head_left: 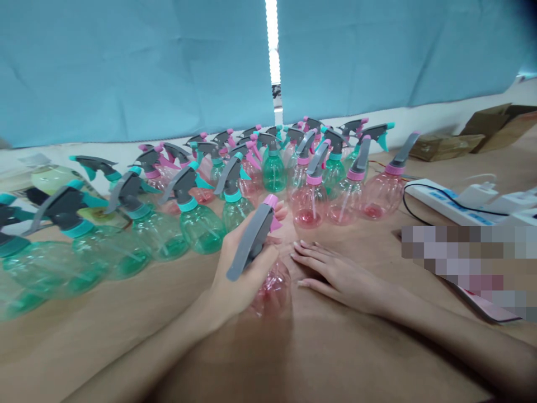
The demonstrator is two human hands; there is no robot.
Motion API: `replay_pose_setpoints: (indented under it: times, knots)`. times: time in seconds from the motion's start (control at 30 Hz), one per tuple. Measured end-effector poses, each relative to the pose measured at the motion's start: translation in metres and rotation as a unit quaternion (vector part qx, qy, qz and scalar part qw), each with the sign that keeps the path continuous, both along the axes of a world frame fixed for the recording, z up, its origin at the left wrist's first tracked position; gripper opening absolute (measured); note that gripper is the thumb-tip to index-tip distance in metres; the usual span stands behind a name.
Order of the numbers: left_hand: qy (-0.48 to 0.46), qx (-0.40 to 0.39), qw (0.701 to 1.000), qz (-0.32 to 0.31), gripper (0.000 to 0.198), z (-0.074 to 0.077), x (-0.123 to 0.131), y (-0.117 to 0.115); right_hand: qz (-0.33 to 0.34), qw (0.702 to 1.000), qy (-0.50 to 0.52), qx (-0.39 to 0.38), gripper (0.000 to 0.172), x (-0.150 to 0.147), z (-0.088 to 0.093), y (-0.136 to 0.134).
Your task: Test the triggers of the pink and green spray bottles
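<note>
My left hand (241, 274) is wrapped round the neck of a pink spray bottle (279, 288) with a grey sprayer head and pink nozzle. The bottle is at the middle front of the table, its neck hidden by my fingers. To its right, my right hand (335, 271) lies flat on the tabletop with fingers stretched out, holding nothing. Just beyond my hands stand more pink spray bottles, the closest being one pink-collared bottle (309, 208). On the left, a row of green spray bottles with turquoise collars includes one green bottle (203, 228) near my left hand.
Many more green and pink bottles crowd the back of the brown table (201, 358). At right lie a white power strip (444, 201) with plugs and a cable, and a partly blurred flat object (490, 305). Cardboard boxes (447, 146) sit behind, below a blue curtain (146, 67).
</note>
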State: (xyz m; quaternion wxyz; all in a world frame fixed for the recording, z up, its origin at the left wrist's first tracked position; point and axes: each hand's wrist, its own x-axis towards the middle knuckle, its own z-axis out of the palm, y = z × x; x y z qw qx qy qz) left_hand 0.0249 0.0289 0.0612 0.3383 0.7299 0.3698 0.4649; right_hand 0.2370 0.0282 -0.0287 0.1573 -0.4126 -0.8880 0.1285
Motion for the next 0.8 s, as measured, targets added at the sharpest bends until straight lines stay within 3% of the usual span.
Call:
replay_pose_setpoints:
  times: [0.8]
  knots:
    - [-0.003, -0.005, 1.0, -0.02, 0.044, -0.0017, -0.0001, 0.0017, -0.004, 1.0, 0.005, 0.0, 0.061, -0.0009, -0.0014, 0.0009]
